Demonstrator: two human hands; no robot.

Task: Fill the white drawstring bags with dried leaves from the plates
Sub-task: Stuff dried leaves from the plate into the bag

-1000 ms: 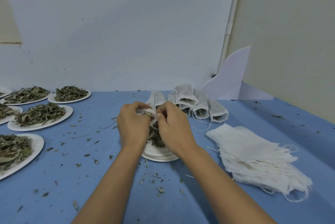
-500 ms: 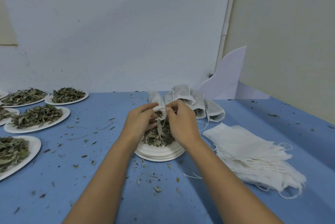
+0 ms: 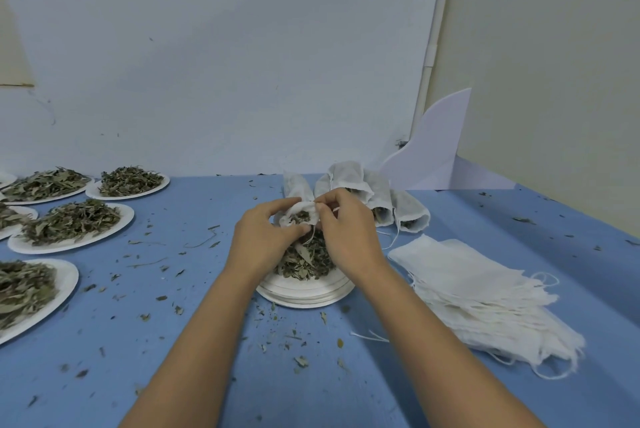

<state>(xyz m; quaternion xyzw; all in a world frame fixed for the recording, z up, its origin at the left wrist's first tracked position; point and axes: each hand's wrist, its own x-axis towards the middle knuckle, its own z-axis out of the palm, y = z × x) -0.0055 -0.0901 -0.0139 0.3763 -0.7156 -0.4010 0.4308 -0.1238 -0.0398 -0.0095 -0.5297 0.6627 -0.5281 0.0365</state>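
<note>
Left hand (image 3: 259, 240) and right hand (image 3: 346, 237) in a pinch on the white bag (image 3: 302, 210) — lower half hidden.

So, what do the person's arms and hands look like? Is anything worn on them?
The left hand and the right hand are bare: no gloves, and no rings that I can see. The left forearm and the right forearm are bare too, with no sleeve, watch or bracelet in view.
</note>
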